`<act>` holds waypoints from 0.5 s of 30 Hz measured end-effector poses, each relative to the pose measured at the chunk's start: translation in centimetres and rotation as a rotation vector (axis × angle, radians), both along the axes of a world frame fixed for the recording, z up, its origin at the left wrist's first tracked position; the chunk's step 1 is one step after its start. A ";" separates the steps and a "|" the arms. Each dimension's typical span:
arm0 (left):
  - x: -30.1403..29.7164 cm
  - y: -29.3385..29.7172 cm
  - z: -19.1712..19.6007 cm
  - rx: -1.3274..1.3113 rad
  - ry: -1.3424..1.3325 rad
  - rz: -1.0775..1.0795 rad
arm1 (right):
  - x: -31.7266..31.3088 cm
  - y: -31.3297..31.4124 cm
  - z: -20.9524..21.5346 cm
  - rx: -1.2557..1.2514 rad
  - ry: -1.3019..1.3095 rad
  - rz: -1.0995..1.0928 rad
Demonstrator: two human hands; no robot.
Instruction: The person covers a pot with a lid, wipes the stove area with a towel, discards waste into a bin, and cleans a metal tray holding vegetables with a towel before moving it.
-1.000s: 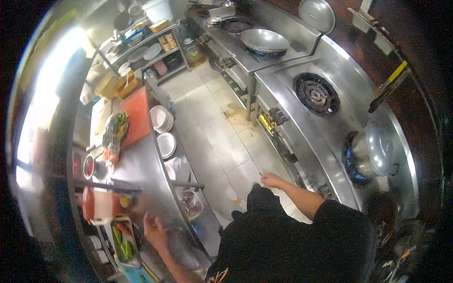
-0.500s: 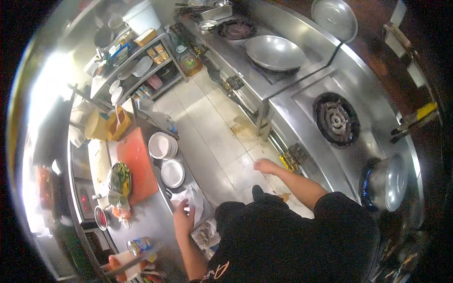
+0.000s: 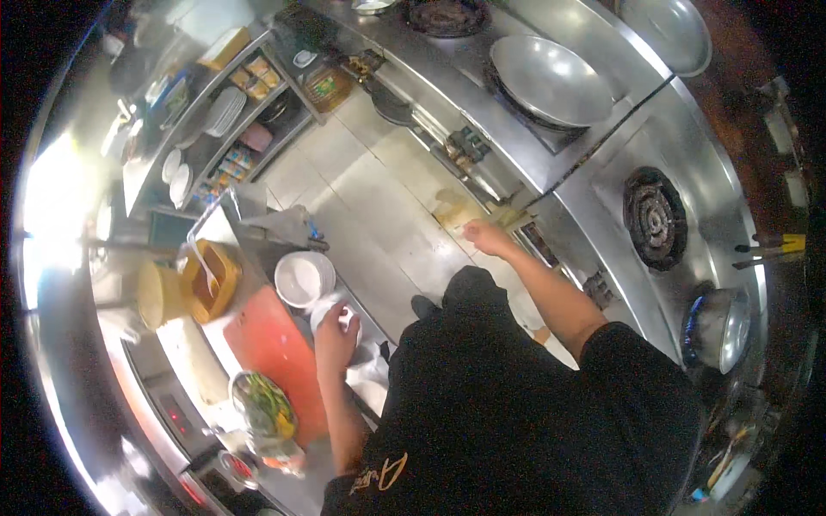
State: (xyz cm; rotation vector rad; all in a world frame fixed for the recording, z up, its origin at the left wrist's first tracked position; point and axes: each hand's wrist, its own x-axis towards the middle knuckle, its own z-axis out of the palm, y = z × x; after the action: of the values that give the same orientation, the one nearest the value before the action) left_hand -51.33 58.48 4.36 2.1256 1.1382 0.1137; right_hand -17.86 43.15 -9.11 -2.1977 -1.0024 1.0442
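My left hand (image 3: 335, 335) hovers at the white bowls on the low shelf beside the counter, its fingers bent but apart, with nothing visible in them. I cannot tell whether it touches the nearer white bowl (image 3: 325, 308), which it partly covers. Just beyond stands a stack of white bowls (image 3: 303, 279). On the counter left of this hand lies an orange-red cutting board (image 3: 280, 344), with a clear-wrapped bowl of green and yellow vegetables (image 3: 267, 406) at its edge. My right hand (image 3: 487, 238) is out over the floor, fingers curled in and seemingly holding nothing.
Along the right runs a steel stove (image 3: 576, 193) with a large wok (image 3: 555, 82), a bare burner (image 3: 654, 219) and a metal pot (image 3: 721, 331) over a blue flame. A yellow tub with a ladle (image 3: 211, 279) stands left. Tiled floor (image 3: 353, 189) lies between, with a brownish stain.
I have moved forward along the aisle and my view has turned. My left hand has gone from the white paper or plastic to the bowls. The right hand stays curled over the floor.
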 end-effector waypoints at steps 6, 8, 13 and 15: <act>11.2 13.5 0.9 0.148 0.030 -0.267 | 5.1 8.3 3.2 0.210 -0.296 -0.324; 14.4 16.1 2.1 0.140 0.057 -0.229 | 7.2 11.4 3.1 0.196 -0.493 -0.282; 16.8 23.8 1.2 0.041 0.051 -0.222 | 12.2 17.5 1.5 -0.252 -0.424 -0.167; 14.8 27.2 -1.7 0.085 0.054 -0.184 | 12.3 18.7 2.2 -0.294 -0.415 -0.161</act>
State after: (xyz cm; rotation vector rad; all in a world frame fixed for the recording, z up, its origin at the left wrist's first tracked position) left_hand -36.57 85.69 2.65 2.3102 0.9784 0.0202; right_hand -5.57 61.86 -6.93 -2.7633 -0.8586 0.7120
